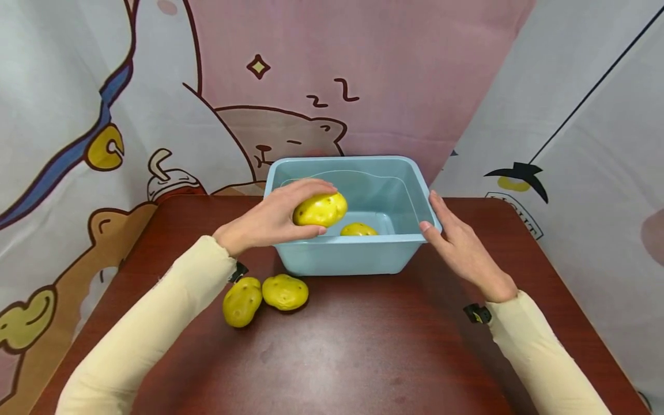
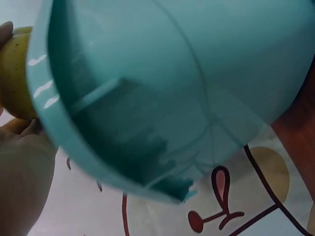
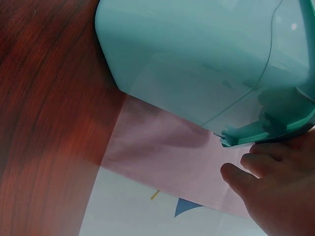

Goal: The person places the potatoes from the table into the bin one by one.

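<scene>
My left hand (image 1: 280, 216) grips a yellow potato (image 1: 327, 208) between thumb and fingers, over the left part of a light blue plastic basin (image 1: 347, 256). In the left wrist view this potato (image 2: 15, 73) shows past the basin's rim (image 2: 47, 98). Another potato (image 1: 359, 229) lies inside the basin, its lower part hidden by the front wall. At the right end, my right hand (image 1: 464, 245) holds the basin's rim, thumb at the front corner and fingers along the outside. Two more potatoes (image 1: 242, 302) (image 1: 285, 292) sit side by side on the table, under my left wrist.
The basin stands at the back of a dark red-brown wooden table (image 1: 332, 351). Close behind the table hangs a cloth backdrop (image 1: 404, 75) printed with cartoon animals. Dark wrist straps (image 1: 477, 313) show at both sleeves.
</scene>
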Motion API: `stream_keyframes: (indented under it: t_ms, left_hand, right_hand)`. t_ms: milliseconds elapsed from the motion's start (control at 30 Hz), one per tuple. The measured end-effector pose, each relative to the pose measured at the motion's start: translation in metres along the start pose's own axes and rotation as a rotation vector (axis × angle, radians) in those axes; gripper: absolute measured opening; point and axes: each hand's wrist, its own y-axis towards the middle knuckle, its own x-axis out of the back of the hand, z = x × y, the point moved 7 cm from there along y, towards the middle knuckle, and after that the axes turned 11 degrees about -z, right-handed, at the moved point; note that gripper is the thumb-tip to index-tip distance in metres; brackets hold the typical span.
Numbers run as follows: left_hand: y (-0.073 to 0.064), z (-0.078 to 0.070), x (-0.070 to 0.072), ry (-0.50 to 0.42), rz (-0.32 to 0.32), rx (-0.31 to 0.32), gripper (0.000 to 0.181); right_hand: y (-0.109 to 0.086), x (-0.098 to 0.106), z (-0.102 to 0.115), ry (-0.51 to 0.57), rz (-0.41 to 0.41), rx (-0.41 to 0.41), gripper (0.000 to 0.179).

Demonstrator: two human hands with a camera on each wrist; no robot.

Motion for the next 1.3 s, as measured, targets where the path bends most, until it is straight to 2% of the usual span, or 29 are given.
stream_keyframes:
  t_ms: [133,333,500,667,767,900,1133,1300]
  left_hand:
    - [0.005,0.002,-0.011,0.014,0.021,-0.012,0.065]
    - [0.009,0.006,-0.026,0.031,0.072,0.021,0.066]
    - [0.012,0.012,-0.032,0.05,0.116,0.08,0.066]
    - [0.01,0.018,-0.031,0.092,0.146,0.164,0.075]
    - [0.006,0.017,-0.024,0.093,0.111,0.181,0.076]
    - [-0.005,0.011,-0.011,0.064,0.033,0.156,0.073]
    - [-0.035,0.002,0.01,0.015,-0.092,0.11,0.071]
    - [-0.06,0.003,0.023,0.01,-0.14,0.122,0.075]
  right_hand:
    - [0.0,0.0,0.001,-0.006,-0.001,0.007,0.077]
    - [-0.001,0.0,0.001,-0.012,0.003,0.006,0.077]
    - [-0.001,0.001,0.0,-0.018,0.003,0.005,0.077]
    - [-0.001,0.0,0.0,-0.018,0.007,0.007,0.077]
    - [-0.001,0.0,0.0,-0.016,0.005,0.011,0.077]
    - [-0.002,0.001,0.001,-0.011,0.003,0.017,0.076]
    - [-0.001,0.0,0.001,-0.02,0.005,0.009,0.076]
    - [-0.001,0.0,0.0,-0.024,0.006,0.01,0.076]
